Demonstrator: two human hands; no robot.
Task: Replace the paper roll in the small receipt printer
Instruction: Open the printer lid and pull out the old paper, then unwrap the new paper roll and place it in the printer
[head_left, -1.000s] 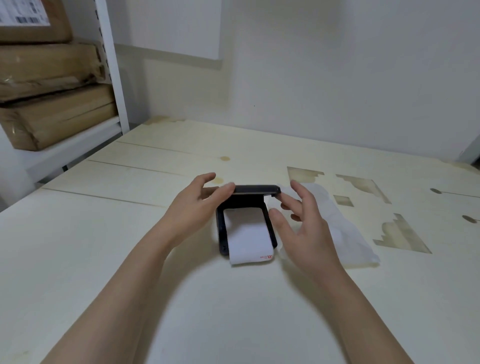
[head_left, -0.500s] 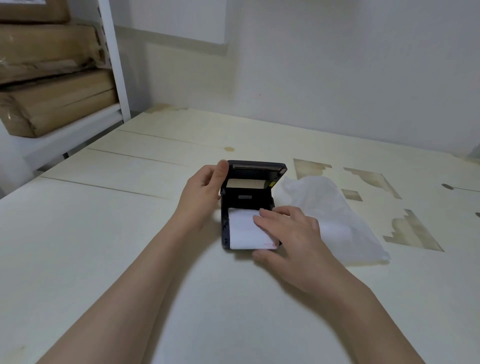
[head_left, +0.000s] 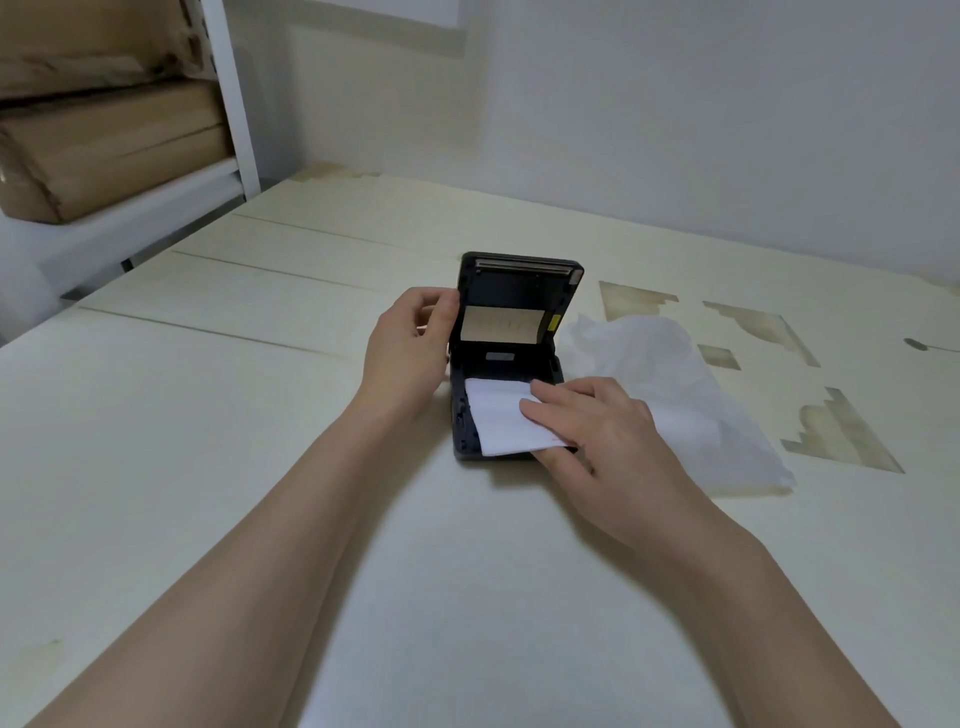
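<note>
A small black receipt printer (head_left: 462, 436) lies on the pale wooden table (head_left: 208, 415). Its lid (head_left: 519, 291) stands swung up, nearly upright, showing a tan label inside. My left hand (head_left: 410, 348) grips the lid's left edge with thumb and fingers. White paper (head_left: 498, 421) comes out of the open compartment and lies over the printer's front. My right hand (head_left: 587, 431) rests flat on that paper, fingers on top and thumb at the front edge. The roll itself is hidden under the paper.
A crumpled white wrapper (head_left: 675, 384) lies just right of the printer. Patches of worn veneer (head_left: 841, 436) mark the table at the right. A white shelf (head_left: 156, 202) with brown cardboard boxes (head_left: 104, 150) stands at the far left. A wall closes the back.
The lid has gone from nearly shut to fully raised under my left hand. My right hand came down from beside the lid onto the paper and stays there.
</note>
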